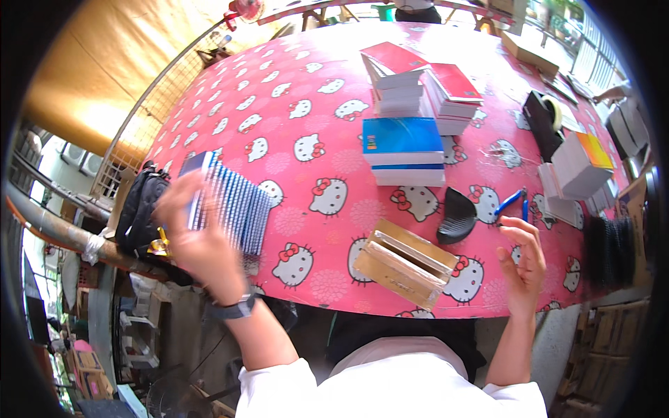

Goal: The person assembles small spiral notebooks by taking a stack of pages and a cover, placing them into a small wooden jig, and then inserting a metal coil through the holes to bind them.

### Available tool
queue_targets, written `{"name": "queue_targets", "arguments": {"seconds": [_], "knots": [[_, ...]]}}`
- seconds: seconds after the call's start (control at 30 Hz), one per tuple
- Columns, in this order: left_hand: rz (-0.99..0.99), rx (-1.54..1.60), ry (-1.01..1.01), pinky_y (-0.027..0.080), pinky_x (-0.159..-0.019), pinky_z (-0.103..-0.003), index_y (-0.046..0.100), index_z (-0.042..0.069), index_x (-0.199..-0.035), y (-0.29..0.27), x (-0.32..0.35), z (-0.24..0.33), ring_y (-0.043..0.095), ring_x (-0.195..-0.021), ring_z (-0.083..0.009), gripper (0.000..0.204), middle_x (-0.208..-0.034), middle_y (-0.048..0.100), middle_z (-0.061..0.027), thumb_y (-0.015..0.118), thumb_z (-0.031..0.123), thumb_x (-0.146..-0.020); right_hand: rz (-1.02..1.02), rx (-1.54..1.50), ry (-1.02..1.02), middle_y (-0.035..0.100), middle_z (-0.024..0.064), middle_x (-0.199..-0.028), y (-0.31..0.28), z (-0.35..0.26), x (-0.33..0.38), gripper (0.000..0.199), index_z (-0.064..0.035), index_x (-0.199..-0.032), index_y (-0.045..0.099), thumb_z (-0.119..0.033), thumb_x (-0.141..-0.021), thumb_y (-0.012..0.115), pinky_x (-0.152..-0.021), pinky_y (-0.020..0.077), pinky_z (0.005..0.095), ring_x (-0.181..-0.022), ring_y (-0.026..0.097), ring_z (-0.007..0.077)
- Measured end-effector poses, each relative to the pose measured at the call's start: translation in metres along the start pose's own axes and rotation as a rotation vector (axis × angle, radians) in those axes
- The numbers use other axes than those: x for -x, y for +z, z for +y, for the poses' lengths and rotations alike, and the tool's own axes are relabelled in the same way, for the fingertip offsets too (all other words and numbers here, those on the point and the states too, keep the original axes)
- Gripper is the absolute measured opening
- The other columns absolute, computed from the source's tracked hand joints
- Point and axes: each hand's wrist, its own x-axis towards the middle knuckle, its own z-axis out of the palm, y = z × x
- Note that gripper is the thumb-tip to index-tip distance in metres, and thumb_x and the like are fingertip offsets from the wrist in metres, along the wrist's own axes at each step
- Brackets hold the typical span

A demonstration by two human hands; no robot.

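My left hand, with a dark watch on its wrist, is over the near left end of a row of blue-covered notebooks with spiral-looking edges. Its fingers are smeared by motion, so whether they touch a notebook cannot be told. To the right, my right hand hovers near the table edge with loosely bent fingers, thumb apart and nothing held. Just beyond it lie blue-handled pliers. Between the hands sit a slotted wooden block and a black curved object.
Stacks of blue-covered books and red-covered books stand mid-table on the pink patterned cloth. At right are a tape dispenser, yellow-topped books and black coils. A black bag sits at the left edge.
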Motion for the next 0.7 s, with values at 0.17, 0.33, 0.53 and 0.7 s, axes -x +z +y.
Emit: {"name": "queue_targets", "arguments": {"seconds": [0.17, 0.33, 0.53, 0.7], "knots": [[-0.555, 0.493, 0.349, 0.048, -0.091, -0.038, 0.07, 0.008, -0.1, 0.15, 0.024, 0.069, 0.059, -0.104, -0.0274, 0.03, -0.109, 0.066, -0.0085, 0.078, 0.017, -0.072, -0.101, 0.076, -0.085, 0.059, 0.0112, -0.115, 0.002, -0.011, 0.001, 0.023, -0.0028, -0.104, 0.064, -0.005, -0.082, 0.067, -0.094, 0.041, 0.0328, -0.107, 0.054, 0.0213], [-0.918, 0.42, 0.304, 0.051, -0.085, -0.034, 0.07, 0.006, -0.098, 0.195, 0.01, 0.067, 0.064, -0.095, -0.0262, 0.035, -0.102, 0.067, -0.0113, 0.08, 0.014, -0.066, -0.052, 0.086, -0.092, 0.065, 0.012, -0.105, -0.007, -0.011, 0.011, 0.024, -0.0049, -0.1, 0.066, -0.004, -0.076, 0.07, -0.085, 0.0455, 0.0362, -0.098, 0.059, 0.0259], [-1.149, 0.424, 0.205, 0.053, -0.082, -0.035, 0.072, 0.006, -0.093, 0.2, -0.01, 0.07, 0.067, -0.087, -0.026, 0.029, -0.094, 0.069, -0.0114, 0.08, 0.017, -0.067, -0.048, 0.07, -0.006, 0.065, 0.0109, -0.105, -0.016, 0.006, 0.023, 0.023, -0.005, -0.099, 0.066, -0.003, -0.077, 0.07, -0.085, 0.046, 0.0359, -0.097, 0.06, 0.0251], [-1.101, 0.439, 0.29, 0.054, -0.08, -0.035, 0.072, 0.005, -0.093, 0.201, -0.007, 0.068, 0.068, -0.084, -0.0267, 0.028, -0.092, 0.069, -0.0141, 0.079, 0.018, -0.069, -0.078, 0.034, -0.031, 0.066, 0.0102, -0.103, -0.008, -0.002, 0.015, 0.024, -0.0057, -0.098, 0.067, -0.001, -0.075, 0.07, -0.082, 0.0472, 0.0352, -0.095, 0.061, 0.025]]}}
